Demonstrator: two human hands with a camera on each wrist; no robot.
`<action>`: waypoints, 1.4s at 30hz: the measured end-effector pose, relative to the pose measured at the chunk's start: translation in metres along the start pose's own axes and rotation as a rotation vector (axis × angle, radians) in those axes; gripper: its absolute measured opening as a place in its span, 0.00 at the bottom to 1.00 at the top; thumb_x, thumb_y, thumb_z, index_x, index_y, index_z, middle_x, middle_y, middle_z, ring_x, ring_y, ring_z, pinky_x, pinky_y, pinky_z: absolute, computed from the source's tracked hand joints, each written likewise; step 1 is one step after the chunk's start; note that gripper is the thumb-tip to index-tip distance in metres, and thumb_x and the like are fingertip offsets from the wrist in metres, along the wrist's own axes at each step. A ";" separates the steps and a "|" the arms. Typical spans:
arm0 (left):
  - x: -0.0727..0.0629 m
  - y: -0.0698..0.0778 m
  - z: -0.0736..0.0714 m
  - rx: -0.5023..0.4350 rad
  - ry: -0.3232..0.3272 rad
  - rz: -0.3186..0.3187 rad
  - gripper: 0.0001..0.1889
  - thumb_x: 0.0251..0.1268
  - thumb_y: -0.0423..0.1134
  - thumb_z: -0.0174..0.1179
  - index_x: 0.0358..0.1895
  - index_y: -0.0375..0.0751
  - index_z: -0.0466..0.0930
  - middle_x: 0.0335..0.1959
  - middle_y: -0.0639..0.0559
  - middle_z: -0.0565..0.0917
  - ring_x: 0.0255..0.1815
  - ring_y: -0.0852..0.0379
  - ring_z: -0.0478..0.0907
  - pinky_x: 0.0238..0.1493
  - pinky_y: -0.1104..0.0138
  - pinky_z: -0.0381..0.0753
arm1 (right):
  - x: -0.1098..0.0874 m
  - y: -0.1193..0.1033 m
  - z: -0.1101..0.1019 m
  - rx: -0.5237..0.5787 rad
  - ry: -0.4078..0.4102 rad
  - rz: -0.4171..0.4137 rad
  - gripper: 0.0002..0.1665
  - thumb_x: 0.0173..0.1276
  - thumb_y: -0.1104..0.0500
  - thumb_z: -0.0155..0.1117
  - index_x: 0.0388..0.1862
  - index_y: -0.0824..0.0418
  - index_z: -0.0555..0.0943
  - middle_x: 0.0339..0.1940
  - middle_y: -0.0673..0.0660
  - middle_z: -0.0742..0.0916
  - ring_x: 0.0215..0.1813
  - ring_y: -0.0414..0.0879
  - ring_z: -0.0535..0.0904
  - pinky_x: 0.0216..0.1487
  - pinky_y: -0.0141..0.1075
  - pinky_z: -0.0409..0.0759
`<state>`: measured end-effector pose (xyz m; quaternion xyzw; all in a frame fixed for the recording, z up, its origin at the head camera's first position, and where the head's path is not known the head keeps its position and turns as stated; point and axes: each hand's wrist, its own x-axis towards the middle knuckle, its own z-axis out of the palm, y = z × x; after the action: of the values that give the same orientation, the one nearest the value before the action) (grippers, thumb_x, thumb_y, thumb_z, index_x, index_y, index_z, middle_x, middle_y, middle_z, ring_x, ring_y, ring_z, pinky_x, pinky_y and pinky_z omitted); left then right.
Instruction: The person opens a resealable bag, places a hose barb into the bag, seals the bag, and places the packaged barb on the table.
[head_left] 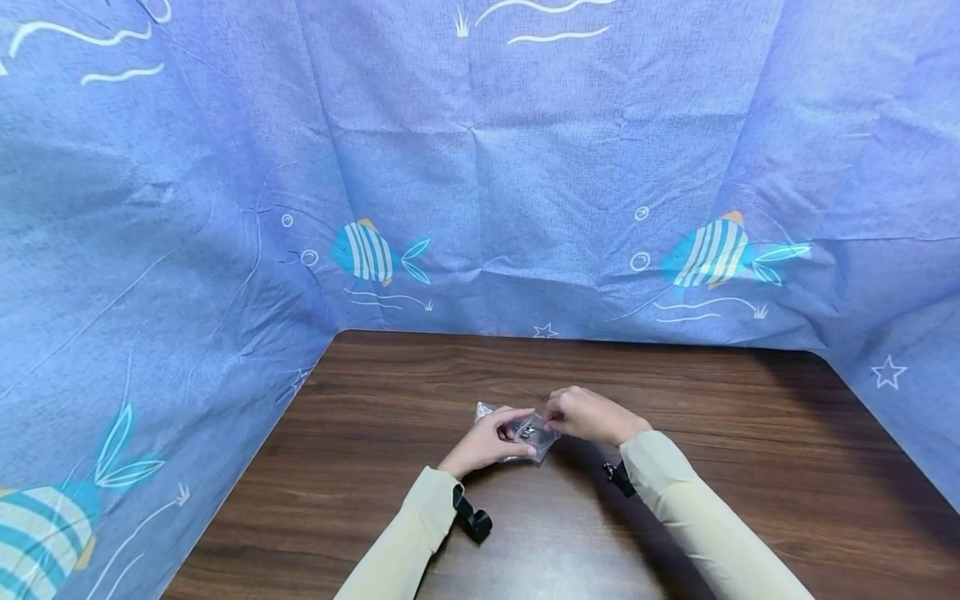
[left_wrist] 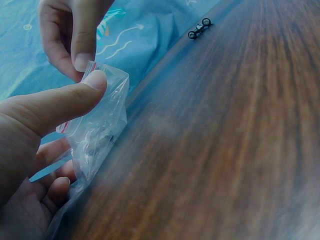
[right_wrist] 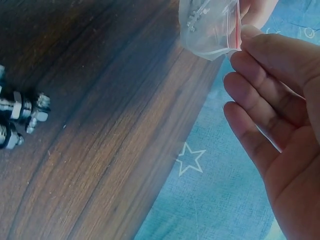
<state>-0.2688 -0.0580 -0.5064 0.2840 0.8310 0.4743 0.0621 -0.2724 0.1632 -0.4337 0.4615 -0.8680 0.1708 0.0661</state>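
A clear zip-lock bag (head_left: 538,439) with a red line along its mouth is held above the table. Small silvery pieces (left_wrist: 97,142) show inside it, too blurred to tell their kind. My left hand (head_left: 487,440) grips the bag, thumb (left_wrist: 75,102) on the near side near the mouth and fingers behind. My right hand (head_left: 592,415) pinches the mouth's edge at one corner between thumb and forefinger, its other fingers (right_wrist: 250,117) loosely bent. In the right wrist view the bag (right_wrist: 207,30) hangs at the top, partly cut off.
On the brown wood-grain table (head_left: 405,375), near my right wrist, lies a small black-and-silver object (left_wrist: 200,28) with two ring-like ends. The right wrist view shows nut-like metal parts (right_wrist: 22,112) at its left edge. Blue fish-print cloth (head_left: 540,208) hangs behind the table.
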 end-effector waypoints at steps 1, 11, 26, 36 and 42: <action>0.000 0.000 0.000 0.000 0.000 0.001 0.32 0.53 0.43 0.72 0.64 0.44 0.75 0.39 0.52 0.78 0.32 0.65 0.70 0.34 0.74 0.71 | 0.000 0.000 0.000 -0.001 0.002 -0.007 0.03 0.57 0.64 0.71 0.28 0.63 0.84 0.25 0.49 0.83 0.27 0.33 0.76 0.31 0.25 0.77; 0.000 0.001 0.000 -0.012 0.006 -0.003 0.32 0.52 0.42 0.73 0.63 0.45 0.75 0.37 0.53 0.77 0.32 0.66 0.70 0.35 0.74 0.71 | -0.007 -0.002 -0.010 0.036 -0.092 0.100 0.04 0.60 0.63 0.69 0.33 0.63 0.85 0.29 0.50 0.86 0.32 0.38 0.82 0.37 0.29 0.80; -0.001 0.000 0.000 -0.016 0.004 0.003 0.33 0.52 0.41 0.73 0.64 0.44 0.74 0.37 0.51 0.77 0.31 0.66 0.70 0.34 0.74 0.72 | -0.035 0.005 -0.021 0.152 -0.206 0.229 0.03 0.58 0.62 0.71 0.31 0.60 0.85 0.28 0.48 0.86 0.30 0.33 0.78 0.33 0.29 0.78; -0.001 0.000 0.000 -0.019 0.004 0.001 0.33 0.52 0.42 0.72 0.64 0.45 0.75 0.36 0.51 0.77 0.31 0.65 0.70 0.34 0.74 0.72 | -0.053 0.010 -0.022 0.165 -0.261 0.256 0.03 0.54 0.62 0.73 0.28 0.58 0.86 0.27 0.45 0.86 0.29 0.30 0.77 0.33 0.27 0.77; -0.001 0.002 0.000 -0.016 0.009 0.000 0.33 0.51 0.42 0.73 0.63 0.45 0.75 0.37 0.51 0.77 0.32 0.65 0.70 0.34 0.74 0.71 | -0.060 0.011 -0.023 0.178 -0.302 0.310 0.04 0.54 0.62 0.73 0.29 0.56 0.86 0.28 0.44 0.87 0.28 0.29 0.76 0.32 0.27 0.76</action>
<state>-0.2671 -0.0578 -0.5049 0.2814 0.8275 0.4821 0.0608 -0.2481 0.2235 -0.4316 0.3471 -0.9100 0.1839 -0.1327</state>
